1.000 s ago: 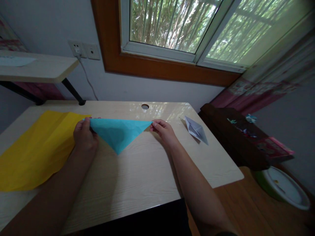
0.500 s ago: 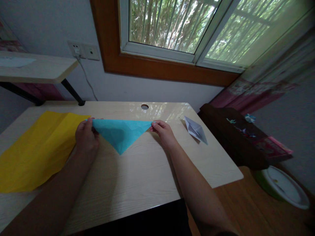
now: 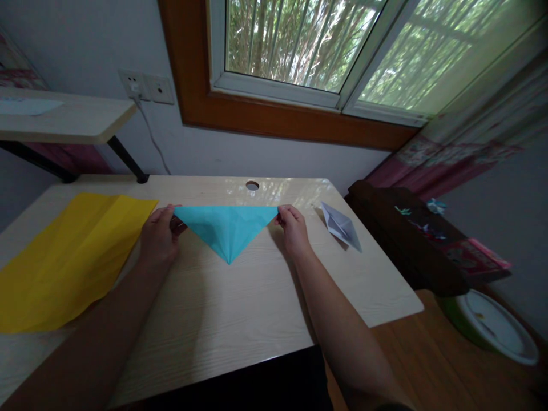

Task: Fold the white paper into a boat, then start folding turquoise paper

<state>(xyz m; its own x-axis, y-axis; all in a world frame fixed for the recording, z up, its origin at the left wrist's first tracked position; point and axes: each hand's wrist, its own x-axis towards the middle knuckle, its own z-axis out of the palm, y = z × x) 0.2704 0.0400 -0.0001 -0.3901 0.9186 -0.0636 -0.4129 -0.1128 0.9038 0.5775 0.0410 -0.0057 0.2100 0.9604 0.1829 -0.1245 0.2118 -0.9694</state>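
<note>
A sheet of blue paper, folded into a triangle, is stretched between my two hands above the desk. Its long straight edge lies at the top and its point faces me, with crease lines running to that point. My left hand pinches the left corner. At the opposite corner, my right hand has its fingers closed on the paper. Beside my left arm a yellow sheet lies on the desk. A folded white paper boat rests to the right of my right hand.
The pale wooden desk has a round cable hole near its back edge. A raised shelf on black legs stands at the back left. Right of the desk are a dark brown cabinet and a round white-and-green tub.
Both hands have moved to the right with the blue paper, the left hand further from the yellow sheet. The triangle now hangs more evenly, its point shifted right and slightly up.
</note>
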